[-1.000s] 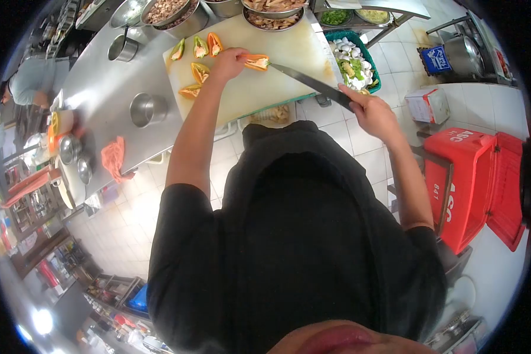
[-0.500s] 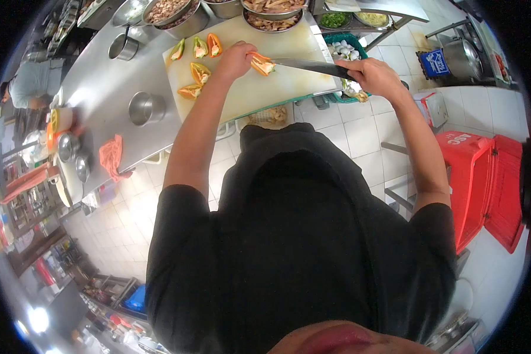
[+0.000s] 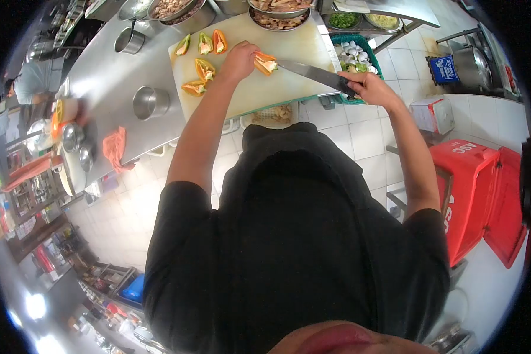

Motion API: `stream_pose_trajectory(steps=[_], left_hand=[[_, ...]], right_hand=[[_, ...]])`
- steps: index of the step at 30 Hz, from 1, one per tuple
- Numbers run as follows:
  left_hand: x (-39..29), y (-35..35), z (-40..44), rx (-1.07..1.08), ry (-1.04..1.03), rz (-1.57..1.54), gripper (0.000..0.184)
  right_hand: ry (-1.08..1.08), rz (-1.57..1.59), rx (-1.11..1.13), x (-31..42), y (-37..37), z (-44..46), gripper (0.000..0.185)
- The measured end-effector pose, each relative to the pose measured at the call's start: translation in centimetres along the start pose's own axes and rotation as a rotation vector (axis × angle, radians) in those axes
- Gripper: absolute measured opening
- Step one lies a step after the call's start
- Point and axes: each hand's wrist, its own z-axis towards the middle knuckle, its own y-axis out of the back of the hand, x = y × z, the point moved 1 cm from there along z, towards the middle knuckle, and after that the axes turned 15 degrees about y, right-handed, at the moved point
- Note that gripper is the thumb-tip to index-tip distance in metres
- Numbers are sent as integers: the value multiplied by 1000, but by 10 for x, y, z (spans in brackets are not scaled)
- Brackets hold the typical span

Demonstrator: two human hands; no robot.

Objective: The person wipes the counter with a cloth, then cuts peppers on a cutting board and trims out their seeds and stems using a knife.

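Note:
Fingers of my left hand (image 3: 242, 59) are closed on an orange bell pepper piece (image 3: 266, 64), its pale core and seeds showing, above the cutting board (image 3: 295, 41). My right hand (image 3: 370, 88) grips the dark handle of a kitchen knife (image 3: 312, 73). The blade points left, its tip at the core side of the piece; I cannot tell whether it touches. Left of my hands lie other cut pepper pieces: a green one (image 3: 183, 45), a yellow-green one (image 3: 205, 43), an orange one (image 3: 219, 42) and two yellow-orange ones, the upper (image 3: 205, 69) and the lower (image 3: 194, 88).
Metal bowls of sliced food (image 3: 279, 22) stand at the board's far edge. A green basket (image 3: 376, 64) with white scraps is right of the board. Steel pots (image 3: 150, 102) and an orange cloth (image 3: 117, 148) rest on the steel table. A red bin (image 3: 463, 194) stands at right.
My right hand and the knife handle have come lower and nearer to me, so the blade slants more. My left hand still holds the pepper piece. The whole view has shifted slightly.

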Motion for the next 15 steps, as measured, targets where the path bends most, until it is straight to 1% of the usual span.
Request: stream_pose_trajectory(steps=[1, 7, 10, 13, 15], left_hand=[[0, -1, -2, -1, 12, -11, 16], [4, -8, -13, -41, 43, -50, 15], [6, -9, -17, -58, 64, -76, 15], [7, -5, -22, -68, 94, -70, 16], [8, -10, -26, -81, 103, -63, 16]], right_hand=[[89, -81, 25, -7, -1, 1, 40], [-78, 194, 27, -7, -19, -10, 42], [-50, 208, 35, -21, -35, -3, 42], [-182, 184, 108, -12, -28, -13, 43], [-173, 221, 76, -6, -31, -14, 43]])
